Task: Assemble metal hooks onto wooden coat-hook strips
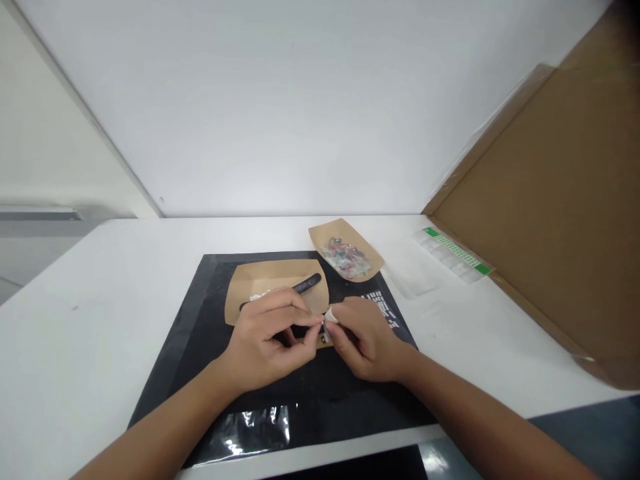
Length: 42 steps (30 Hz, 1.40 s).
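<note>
My left hand [273, 337] and my right hand [367, 339] meet over the black mat [320, 400], fingertips pinched and almost touching. Whatever they hold between them is too small to make out. A white covering [331, 316] sits on the tip of my right index finger. Just below the fingertips, partly hidden, lies a small tan piece [324, 339] with dark and white marks. Behind my left hand stands a brown paper tray [277, 268] with small white pieces [260, 294] in it. Across this tray rests a slim black tool [307, 283], its middle hidden by my hand.
A second paper tray [340, 227] holds several clear plastic packets [347, 259] with red and dark contents. White pieces or markings [384, 307] show on the mat beyond my right hand. A clear plastic case with a green strip [455, 252] lies beside a large cardboard box [555, 200].
</note>
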Tool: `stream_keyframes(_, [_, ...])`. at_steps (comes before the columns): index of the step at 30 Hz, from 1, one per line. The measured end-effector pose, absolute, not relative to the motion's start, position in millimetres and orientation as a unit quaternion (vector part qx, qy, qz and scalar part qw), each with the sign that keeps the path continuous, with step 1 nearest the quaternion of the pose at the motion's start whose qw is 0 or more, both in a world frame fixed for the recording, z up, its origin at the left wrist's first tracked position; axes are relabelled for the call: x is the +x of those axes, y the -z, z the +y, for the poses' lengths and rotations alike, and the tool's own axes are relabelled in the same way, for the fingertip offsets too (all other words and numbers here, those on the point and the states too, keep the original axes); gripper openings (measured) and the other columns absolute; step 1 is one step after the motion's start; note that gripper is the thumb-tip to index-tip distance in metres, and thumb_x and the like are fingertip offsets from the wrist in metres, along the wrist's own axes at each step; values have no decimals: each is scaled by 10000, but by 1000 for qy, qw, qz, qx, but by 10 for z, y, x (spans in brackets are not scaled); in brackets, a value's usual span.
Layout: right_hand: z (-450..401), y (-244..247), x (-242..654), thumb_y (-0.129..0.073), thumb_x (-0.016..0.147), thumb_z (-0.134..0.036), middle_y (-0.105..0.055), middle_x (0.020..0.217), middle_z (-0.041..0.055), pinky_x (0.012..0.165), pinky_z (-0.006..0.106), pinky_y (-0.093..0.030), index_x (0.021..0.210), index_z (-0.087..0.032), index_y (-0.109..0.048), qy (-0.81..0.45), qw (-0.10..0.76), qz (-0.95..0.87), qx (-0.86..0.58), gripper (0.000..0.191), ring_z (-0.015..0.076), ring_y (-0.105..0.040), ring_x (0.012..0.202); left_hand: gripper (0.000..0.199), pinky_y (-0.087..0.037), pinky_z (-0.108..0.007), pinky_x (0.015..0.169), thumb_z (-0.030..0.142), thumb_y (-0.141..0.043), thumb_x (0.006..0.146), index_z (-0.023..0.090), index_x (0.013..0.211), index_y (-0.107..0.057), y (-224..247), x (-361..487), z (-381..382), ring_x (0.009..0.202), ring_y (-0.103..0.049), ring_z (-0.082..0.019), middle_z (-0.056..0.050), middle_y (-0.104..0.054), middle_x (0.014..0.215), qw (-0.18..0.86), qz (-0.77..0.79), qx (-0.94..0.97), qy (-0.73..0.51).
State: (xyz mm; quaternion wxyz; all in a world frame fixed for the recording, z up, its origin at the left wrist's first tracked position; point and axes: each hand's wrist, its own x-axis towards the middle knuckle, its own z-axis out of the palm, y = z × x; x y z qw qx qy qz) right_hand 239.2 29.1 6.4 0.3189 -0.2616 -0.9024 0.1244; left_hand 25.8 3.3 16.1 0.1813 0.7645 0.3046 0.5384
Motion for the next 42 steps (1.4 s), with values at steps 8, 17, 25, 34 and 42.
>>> stream_keyframes(8, [280, -60, 2375, -461, 1028, -236, -408, 646, -47, 593, 308, -239, 734, -236, -356, -176, 312, -895, -267, 312, 134, -365, 581, 132, -508, -164, 467, 47, -740, 807, 138, 895, -777, -155, 282, 17, 630, -606, -100, -42, -657, 767, 177, 323, 761, -534])
stream_keyframes(17, [263, -67, 2366, -458, 1025, -253, -417, 647, -47, 583, 300, -242, 738, -237, -376, -220, 299, -887, -274, 299, 132, -378, 566, 88, -498, -179, 464, 54, -735, 801, 139, 788, -719, -154, 286, 4, 627, -579, -105, -29, -620, 725, 179, 346, 760, -520])
stream_keyframes(25, [277, -52, 2383, -471, 1041, -245, -407, 663, -54, 587, 284, -242, 764, -226, -383, -235, 315, -876, -278, 291, 118, -373, 573, 154, -518, -152, 458, 52, -747, 822, 163, 926, -772, -154, 283, 7, 692, -631, -111, -48, -675, 833, 174, 346, 757, -526])
stream_keyframes(34, [253, -78, 2375, -481, 1031, -234, -398, 654, -56, 587, 277, -236, 752, -225, -364, -232, 318, -874, -286, 302, 111, -365, 571, 186, -528, -155, 483, 29, -751, 823, 154, 959, -770, -138, 276, 11, 713, -634, -109, -50, -681, 857, 155, 340, 770, -518])
stream_keyframes(42, [242, -99, 2373, -481, 1030, -233, -393, 653, -59, 579, 271, -236, 753, -224, -363, -247, 312, -870, -291, 301, 107, -367, 567, 144, -498, -183, 499, 37, -715, 859, 150, 942, -748, -153, 271, 1, 685, -605, -105, -39, -649, 826, 152, 348, 780, -498])
